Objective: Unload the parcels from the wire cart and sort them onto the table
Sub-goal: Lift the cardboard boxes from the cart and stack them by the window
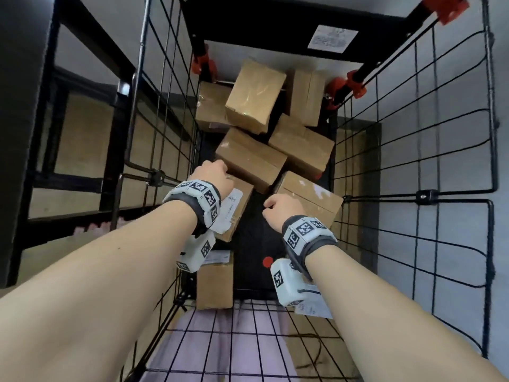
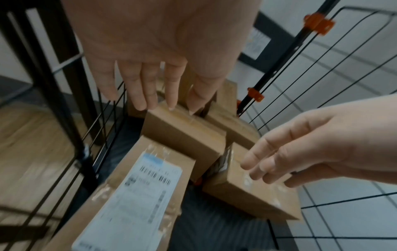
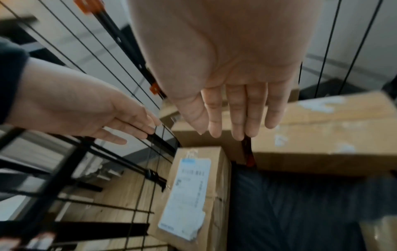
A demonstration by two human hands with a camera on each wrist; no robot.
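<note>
Overhead, both my arms reach down into the wire cart (image 1: 413, 166), my left hand (image 1: 213, 175) at eleven o'clock touching the middle parcel (image 1: 249, 158), my right hand (image 1: 278, 213) at one o'clock beside another. From the left wrist, my fingers (image 2: 148, 88) are straight and apart, tips on that stiff, seemingly light carton's far edge; I'd take it by opposite sides. From the right wrist, my right fingers (image 3: 236, 115) hang straight, holding nothing.

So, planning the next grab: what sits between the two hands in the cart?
A plain cardboard parcel lies between the left hand and right hand; clearest in the left wrist view.
</note>
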